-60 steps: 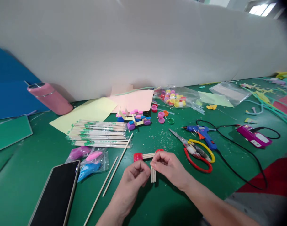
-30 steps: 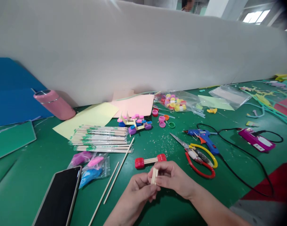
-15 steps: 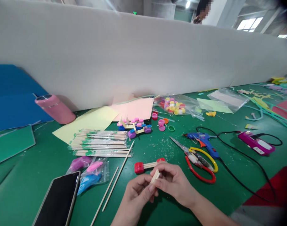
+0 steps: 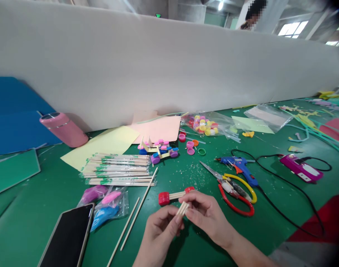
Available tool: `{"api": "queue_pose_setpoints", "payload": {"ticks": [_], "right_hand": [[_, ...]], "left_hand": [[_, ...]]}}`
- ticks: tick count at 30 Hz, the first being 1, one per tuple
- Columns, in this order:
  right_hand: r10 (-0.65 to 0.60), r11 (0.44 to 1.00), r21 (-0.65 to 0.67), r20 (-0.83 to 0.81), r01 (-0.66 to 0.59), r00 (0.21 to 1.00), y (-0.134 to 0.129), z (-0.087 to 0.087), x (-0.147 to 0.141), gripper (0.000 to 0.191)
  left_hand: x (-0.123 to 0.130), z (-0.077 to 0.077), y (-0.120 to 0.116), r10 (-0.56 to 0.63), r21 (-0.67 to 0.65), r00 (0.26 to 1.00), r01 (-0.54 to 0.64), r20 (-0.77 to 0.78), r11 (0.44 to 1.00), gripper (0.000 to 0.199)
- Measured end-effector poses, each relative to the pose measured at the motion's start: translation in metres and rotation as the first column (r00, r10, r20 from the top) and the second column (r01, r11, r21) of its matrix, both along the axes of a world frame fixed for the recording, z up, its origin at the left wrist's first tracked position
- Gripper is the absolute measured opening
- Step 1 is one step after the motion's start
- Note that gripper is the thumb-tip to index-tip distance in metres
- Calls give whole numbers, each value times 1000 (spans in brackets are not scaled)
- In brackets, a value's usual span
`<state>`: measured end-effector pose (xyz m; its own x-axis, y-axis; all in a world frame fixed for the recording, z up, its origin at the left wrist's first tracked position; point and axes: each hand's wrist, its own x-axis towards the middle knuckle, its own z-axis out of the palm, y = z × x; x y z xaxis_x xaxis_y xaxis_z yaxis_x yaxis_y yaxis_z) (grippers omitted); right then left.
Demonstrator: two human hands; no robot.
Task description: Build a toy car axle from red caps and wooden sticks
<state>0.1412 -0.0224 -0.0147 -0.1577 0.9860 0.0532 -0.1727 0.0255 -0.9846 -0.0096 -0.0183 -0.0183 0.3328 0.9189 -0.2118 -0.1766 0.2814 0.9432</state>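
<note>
My left hand [image 4: 160, 228] and right hand [image 4: 204, 213] both pinch, with a closed grip, a short bundle of wooden sticks [image 4: 182, 208], held just above the table [image 4: 47, 200]. Just behind it lies one finished piece, the stick axle with red caps [image 4: 175, 195]. I judge the bundle is cut but not yet joined; the glue gun [image 4: 240, 165] and scissors [image 4: 233, 185] lie untouched to the right.

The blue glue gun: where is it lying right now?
In the head view the blue glue gun lies on the green table, right of centre, just behind the scissors and left of the purple device.
</note>
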Motion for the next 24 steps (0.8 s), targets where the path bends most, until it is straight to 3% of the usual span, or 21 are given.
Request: {"api": "queue_pose_setpoints", "payload": {"ticks": [5, 11, 15, 24], "right_hand": [[-93, 992, 101, 137, 80, 986, -1, 5, 2, 9], [-71, 993, 107, 189, 52, 979, 0, 8, 2, 10], [-71, 991, 123, 193, 48, 979, -1, 8, 1, 8], [-97, 982, 183, 233, 55, 968, -1, 11, 0, 11]], "left_hand": [[0, 0, 0, -2, 156, 989, 25, -146, 987, 14], [4, 0, -1, -52, 347, 949, 165, -312, 923, 18], [4, 1, -1, -67, 396, 934, 214, -352, 893, 20], [4, 0, 0, -49, 437, 940, 202, -336, 876, 19]]}}
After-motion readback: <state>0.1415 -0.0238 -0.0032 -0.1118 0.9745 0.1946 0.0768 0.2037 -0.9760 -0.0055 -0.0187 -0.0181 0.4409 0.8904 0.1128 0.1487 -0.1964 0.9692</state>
